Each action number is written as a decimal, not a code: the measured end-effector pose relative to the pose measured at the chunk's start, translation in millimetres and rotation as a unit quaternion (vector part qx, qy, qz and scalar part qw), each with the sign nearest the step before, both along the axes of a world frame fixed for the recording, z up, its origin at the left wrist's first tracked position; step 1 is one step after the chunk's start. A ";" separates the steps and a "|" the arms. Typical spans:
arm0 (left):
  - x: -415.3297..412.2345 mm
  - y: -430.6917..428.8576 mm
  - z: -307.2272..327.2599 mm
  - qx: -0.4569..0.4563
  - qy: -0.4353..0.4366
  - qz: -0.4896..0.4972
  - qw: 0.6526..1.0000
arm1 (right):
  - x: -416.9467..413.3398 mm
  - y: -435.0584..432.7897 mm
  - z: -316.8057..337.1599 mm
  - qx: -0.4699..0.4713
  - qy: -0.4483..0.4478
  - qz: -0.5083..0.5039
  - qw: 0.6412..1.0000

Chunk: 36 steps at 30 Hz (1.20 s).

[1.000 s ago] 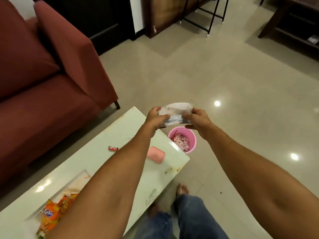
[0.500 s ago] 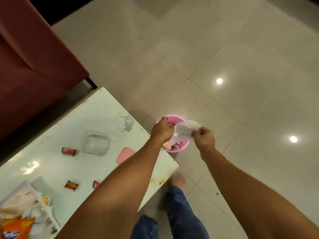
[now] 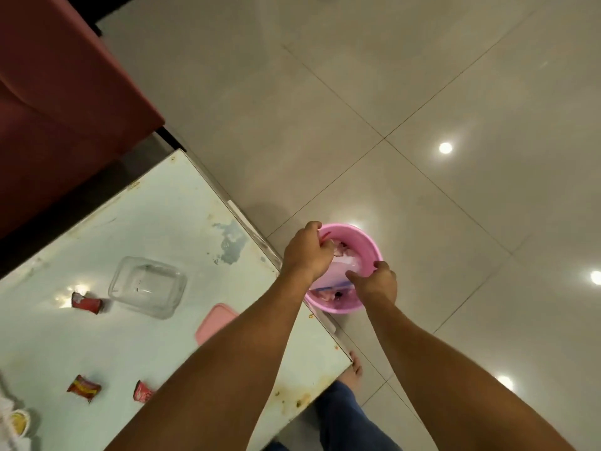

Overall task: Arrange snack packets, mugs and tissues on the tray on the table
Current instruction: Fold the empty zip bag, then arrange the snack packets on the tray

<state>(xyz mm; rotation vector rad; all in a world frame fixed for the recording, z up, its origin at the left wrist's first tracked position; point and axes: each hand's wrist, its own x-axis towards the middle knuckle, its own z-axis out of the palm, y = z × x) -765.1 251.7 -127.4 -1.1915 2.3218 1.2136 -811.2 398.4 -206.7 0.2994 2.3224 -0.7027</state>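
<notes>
Below, a wide stretch of glossy beige tiled floor [image 3: 422, 92], dotted with round reflections of lights. At top left, a dark red sofa [image 3: 58, 92]. Lower down, running from the left edge to the bottom middle, a pale green table [image 3: 156, 216] with a stained, worn top. Reaching up from the bottom edge, two bare forearms, the left one crossing the table's corner.

On the floor just beside that corner, a round pink bin [image 3: 366, 245] with pinkish scraps inside. Over its mouth, the left hand [image 3: 305, 252], fingers curled in a tight grip on the upper end of a clear plastic packet [image 3: 344, 266]. Opposite, at the bin's near rim, the right hand [image 3: 375, 283], fingertips bent down and pinching the packet's lower end.

On the table, apart from the hands: a clear glass container [image 3: 148, 286]; a pink lid [image 3: 214, 322], partly hidden by the left forearm; a red wrapper [image 3: 86, 302] just left of the container; a red-and-yellow wrapper [image 3: 84, 388] lower down; another red wrapper [image 3: 143, 392] at the forearm's edge. At the far lower left, cut off by the frame, a white mug [image 3: 18, 423] with yellow inside. Beneath the table's near corner, a bare foot [image 3: 356, 369].
</notes>
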 end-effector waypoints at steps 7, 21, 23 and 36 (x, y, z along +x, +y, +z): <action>15.5 -5.8 35.6 -0.038 0.029 0.029 0.998 | 2.4 -9.6 51.5 -0.033 0.087 0.071 0.993; 160.6 -98.9 361.8 -0.161 0.079 0.053 0.982 | 117.9 -159.5 418.0 -0.226 0.223 0.342 0.884; 204.2 -110.9 407.3 -0.189 0.083 0.065 0.976 | 154.7 -175.1 463.6 -0.229 0.239 0.383 0.862; 466.2 -118.4 576.7 -0.324 0.015 0.231 0.917 | 363.3 -234.7 637.6 -0.343 0.237 0.571 0.708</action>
